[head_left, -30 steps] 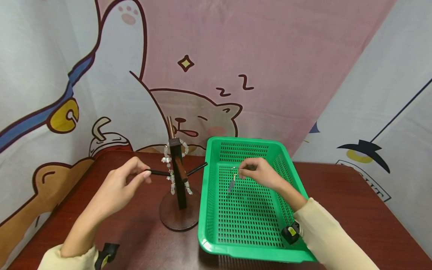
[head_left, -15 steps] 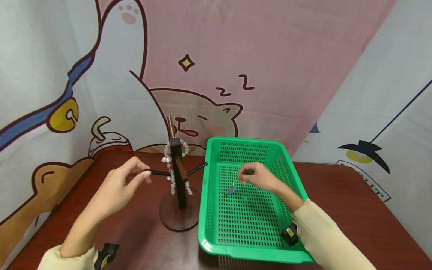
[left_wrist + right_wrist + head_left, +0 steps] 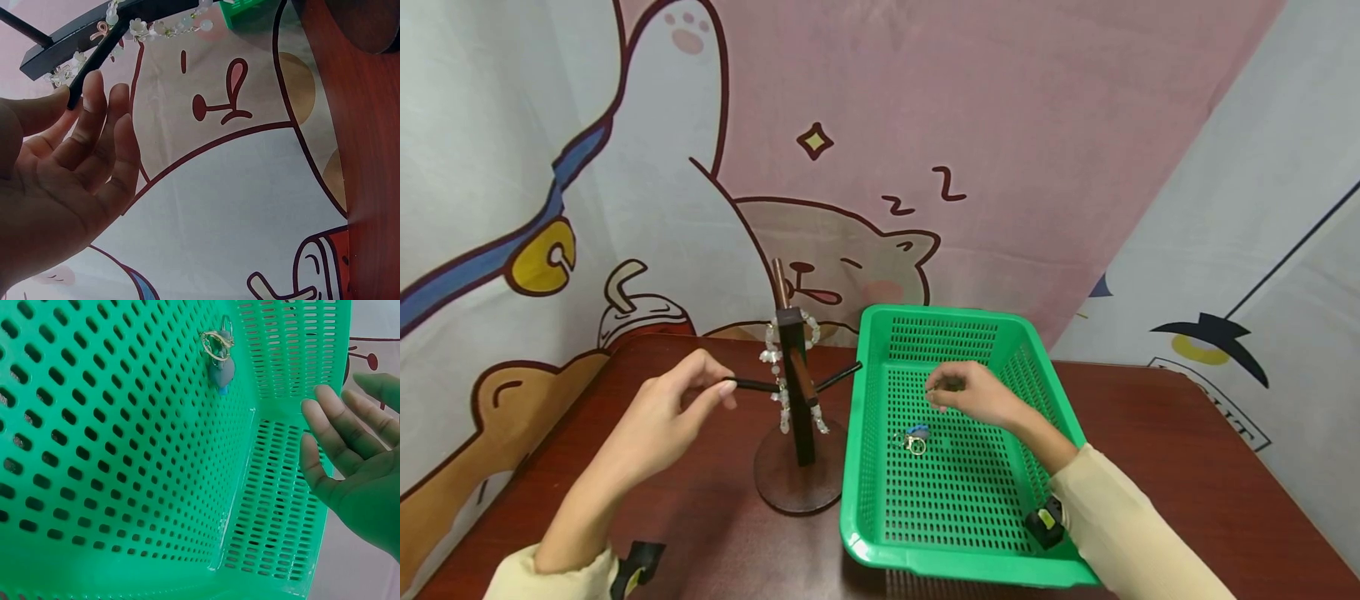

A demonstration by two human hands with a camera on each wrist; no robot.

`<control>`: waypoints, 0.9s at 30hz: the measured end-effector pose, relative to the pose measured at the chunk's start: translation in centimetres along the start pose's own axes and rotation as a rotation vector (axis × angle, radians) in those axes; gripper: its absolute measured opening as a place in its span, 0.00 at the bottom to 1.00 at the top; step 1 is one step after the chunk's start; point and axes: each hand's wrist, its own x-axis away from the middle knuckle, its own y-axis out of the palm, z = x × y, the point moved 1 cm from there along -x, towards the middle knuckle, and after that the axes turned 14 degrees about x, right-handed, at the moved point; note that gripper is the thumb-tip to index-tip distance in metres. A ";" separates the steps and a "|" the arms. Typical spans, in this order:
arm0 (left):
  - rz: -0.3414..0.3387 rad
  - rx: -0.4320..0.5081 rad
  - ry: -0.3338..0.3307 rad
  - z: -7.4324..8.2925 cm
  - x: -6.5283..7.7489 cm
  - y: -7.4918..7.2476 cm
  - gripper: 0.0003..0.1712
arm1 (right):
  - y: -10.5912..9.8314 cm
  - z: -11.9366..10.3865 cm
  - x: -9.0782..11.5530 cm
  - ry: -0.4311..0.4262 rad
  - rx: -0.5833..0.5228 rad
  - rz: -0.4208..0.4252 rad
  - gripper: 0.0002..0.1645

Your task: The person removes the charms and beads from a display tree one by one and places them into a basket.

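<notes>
My left hand (image 3: pixel 662 417) pinches the end of a black peg (image 3: pixel 756 384) on the dark wooden stand (image 3: pixel 800 425) between thumb and index finger. The left wrist view shows the same pinch, the other fingers loosely bent. Clear and white bead strings (image 3: pixel 771 337) hang on the stand. Inside the green basket (image 3: pixel 970 565) lies a keychain (image 3: pixel 917 432) with a gold ring and a blue-grey charm, resting on the perforated floor. My right hand (image 3: pixel 973 392) hovers over the basket, apart from the keychain. In the right wrist view its fingers (image 3: pixel 331 428) are loosely extended and hold nothing.
The basket stands just right of the stand on a reddish-brown table (image 3: pixel 1157 467). One stand peg (image 3: pixel 838 375) reaches to the basket's left rim. A cartoon-print cloth (image 3: pixel 1037 150) hangs behind the table.
The keychain, hanging below my right hand a second ago, has dropped onto the basket floor. My right hand has let it go and stays over the basket. The left hand has not moved.
</notes>
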 end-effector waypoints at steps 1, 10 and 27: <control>-0.001 0.001 -0.002 0.0 0.0 0.0 0.06 | 0.0 0.0 0.0 0.000 -0.003 -0.002 0.07; 0.002 0.005 0.003 0.0 0.1 0.0 0.06 | -0.4 -0.5 0.1 -0.019 -0.011 -0.001 0.08; 0.000 0.006 0.015 -0.1 0.0 0.0 0.06 | -1.1 -4.1 -0.3 -0.110 -0.016 -0.075 0.08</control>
